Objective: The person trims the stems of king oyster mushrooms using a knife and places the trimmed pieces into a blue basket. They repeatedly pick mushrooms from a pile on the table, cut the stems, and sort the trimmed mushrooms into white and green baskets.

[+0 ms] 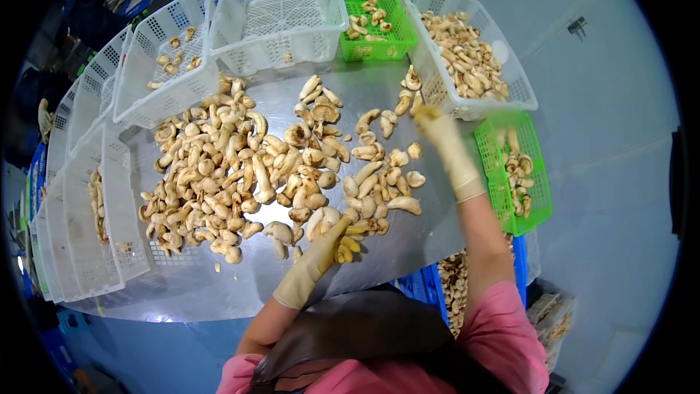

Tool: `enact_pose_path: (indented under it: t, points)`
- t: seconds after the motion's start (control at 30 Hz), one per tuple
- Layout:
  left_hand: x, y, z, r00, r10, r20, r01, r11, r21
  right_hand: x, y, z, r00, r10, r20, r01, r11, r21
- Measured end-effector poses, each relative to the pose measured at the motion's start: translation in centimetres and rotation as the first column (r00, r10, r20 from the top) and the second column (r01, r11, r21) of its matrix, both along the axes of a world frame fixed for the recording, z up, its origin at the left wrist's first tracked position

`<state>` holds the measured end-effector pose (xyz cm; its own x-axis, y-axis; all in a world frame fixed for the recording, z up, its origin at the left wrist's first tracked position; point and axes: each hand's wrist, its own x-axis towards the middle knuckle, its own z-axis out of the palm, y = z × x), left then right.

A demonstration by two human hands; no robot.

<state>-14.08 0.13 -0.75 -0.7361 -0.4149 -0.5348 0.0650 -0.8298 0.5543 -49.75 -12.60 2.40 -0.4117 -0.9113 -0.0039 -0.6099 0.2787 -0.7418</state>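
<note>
A large heap of pale, brown-stained whole mushrooms [210, 169] covers the left and middle of the metal table [399, 260]. A smaller group of mushrooms [383, 186] lies to its right. My left hand [336, 243], in a cream glove with yellow fingers, rests at the near edge of this group with its fingers bent; its palm side is hidden. My right hand [436, 123], gloved alike, reaches to a few mushrooms [409, 90] beside a full white crate [459, 99]. Its fingertips are blurred, so any hold on a mushroom cannot be made out.
A green basket [492, 197] with mushrooms stands at the right, another green basket [377, 50] at the back. White plastic crates [279, 46] line the far and left edges, some holding a few mushrooms. Below the table's right edge is a blue crate [426, 287] beside mushrooms.
</note>
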Motion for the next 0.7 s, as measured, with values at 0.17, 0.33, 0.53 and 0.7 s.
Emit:
enact_pose_path:
  t: [0.17, 0.33, 0.53, 0.7]
  points:
    - [-0.3, -0.4, 1.5, 0.96, 0.251, 0.127, -0.25, 0.968, -0.027, 8.8, -2.5, -2.3, 0.891, 0.182, -0.417, -0.114, 0.977, 0.182]
    - [0.5, 0.2, 0.3, 0.857, 0.336, 0.39, -0.174, 0.902, -0.395, 11.6, -1.5, 0.1, 0.905, 0.407, 0.12, -0.409, 0.913, -0.015]
    - [-0.8, -0.2, -0.8, 0.943, 0.303, 0.137, -0.292, 0.952, -0.092, 1.2, -1.2, -7.0, 0.658, 0.012, -0.753, 0.06, 0.996, 0.068]
    - [-0.6, -1.1, 3.2, 0.958, 0.209, 0.197, -0.182, 0.972, -0.149, 0.0, -1.4, -7.9, 0.939, -0.016, -0.342, 0.075, 0.984, 0.159]
